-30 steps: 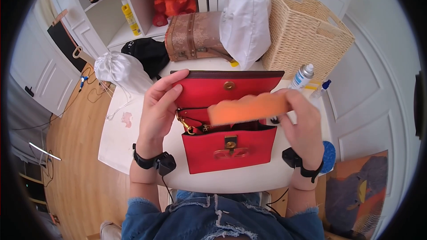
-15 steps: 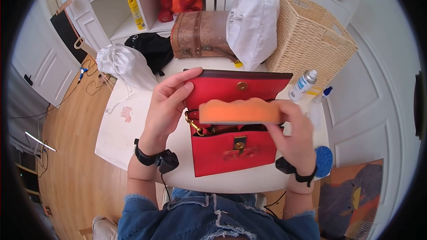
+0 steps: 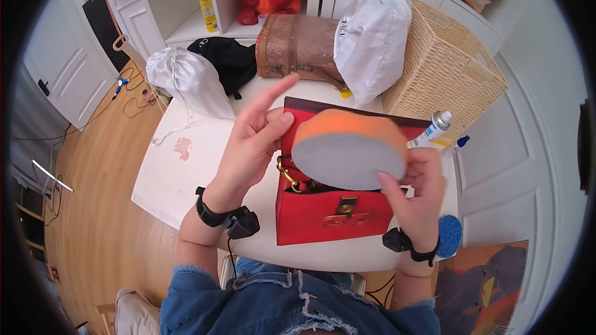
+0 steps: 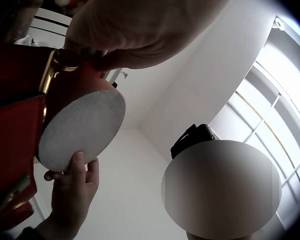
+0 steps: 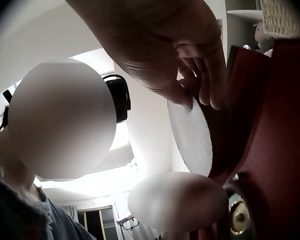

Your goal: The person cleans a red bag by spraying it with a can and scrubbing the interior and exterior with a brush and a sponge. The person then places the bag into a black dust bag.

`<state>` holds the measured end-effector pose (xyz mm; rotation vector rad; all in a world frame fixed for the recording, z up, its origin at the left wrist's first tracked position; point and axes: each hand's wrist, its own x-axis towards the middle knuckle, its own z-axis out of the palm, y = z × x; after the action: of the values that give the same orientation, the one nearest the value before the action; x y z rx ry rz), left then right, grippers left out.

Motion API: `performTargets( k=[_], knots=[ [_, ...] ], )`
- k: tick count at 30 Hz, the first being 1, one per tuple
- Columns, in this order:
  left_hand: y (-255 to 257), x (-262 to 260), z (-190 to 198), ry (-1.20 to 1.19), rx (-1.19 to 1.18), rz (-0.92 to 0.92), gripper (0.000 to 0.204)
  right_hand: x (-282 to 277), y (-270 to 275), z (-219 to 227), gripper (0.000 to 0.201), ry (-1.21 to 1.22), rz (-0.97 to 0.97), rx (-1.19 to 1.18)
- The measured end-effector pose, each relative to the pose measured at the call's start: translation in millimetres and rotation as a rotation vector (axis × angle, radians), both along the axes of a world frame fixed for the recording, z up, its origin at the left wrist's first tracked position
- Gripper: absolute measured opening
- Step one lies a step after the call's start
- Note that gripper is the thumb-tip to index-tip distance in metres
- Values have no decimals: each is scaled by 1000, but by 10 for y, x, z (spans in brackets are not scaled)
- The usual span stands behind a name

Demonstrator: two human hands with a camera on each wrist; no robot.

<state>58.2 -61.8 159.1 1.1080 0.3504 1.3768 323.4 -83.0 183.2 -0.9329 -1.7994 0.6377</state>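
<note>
A red handbag (image 3: 304,226) stands on the white table with its flap (image 3: 305,110) raised and its mouth open; a gold clasp sits on the front. My left hand (image 3: 251,146) pinches the flap's left edge between thumb and curled fingers, its index finger pointing up and away. In my right hand (image 3: 419,189) is an oval orange sponge (image 3: 347,160) with a flat grey face, gripped at its right end, thumb on the grey side. The sponge is tilted over the bag's mouth, grey face towards me, covering much of the flap. The left wrist view also shows the grey face (image 4: 85,130).
Behind the bag are a white drawstring pouch (image 3: 372,43), a brown chest (image 3: 298,46), a black pouch (image 3: 226,65) and a wicker basket (image 3: 444,68). Another white pouch (image 3: 186,80) lies left. A spray can (image 3: 437,127) and a blue round pad (image 3: 450,236) are at right.
The right hand has tipped the orange sponge, so its grey face now shows instead of its wavy orange side. The left index finger has lifted off the flap.
</note>
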Motion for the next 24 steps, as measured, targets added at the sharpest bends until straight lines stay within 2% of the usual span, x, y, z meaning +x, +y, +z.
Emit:
performTargets(
  k=[1,2,3,5,8,16,18,24],
  knots=[
    [-29,41,41,2,1,1,43,-36,25,-13,31,-28,-17,24],
    [-80,122,114,76,-71,103,42,-31,26,17,31,-26,-16,25],
    [-108,169,155,149,-142,206,41,-7,20,71,31,42,-120,-2],
    [-95,164,130,148,-135,191,40,95,51,80,30,193,-265,-23],
    [-99,153,138,146,-139,174,37,155,16,131,25,226,-333,67],
    [-103,147,90,140,-116,164,33,-272,0,145,28,240,-195,22],
    [-122,147,73,140,-138,175,32,-332,37,169,27,196,-83,42],
    [-148,187,103,101,-190,211,33,-341,116,158,27,175,-109,74]
  ],
)
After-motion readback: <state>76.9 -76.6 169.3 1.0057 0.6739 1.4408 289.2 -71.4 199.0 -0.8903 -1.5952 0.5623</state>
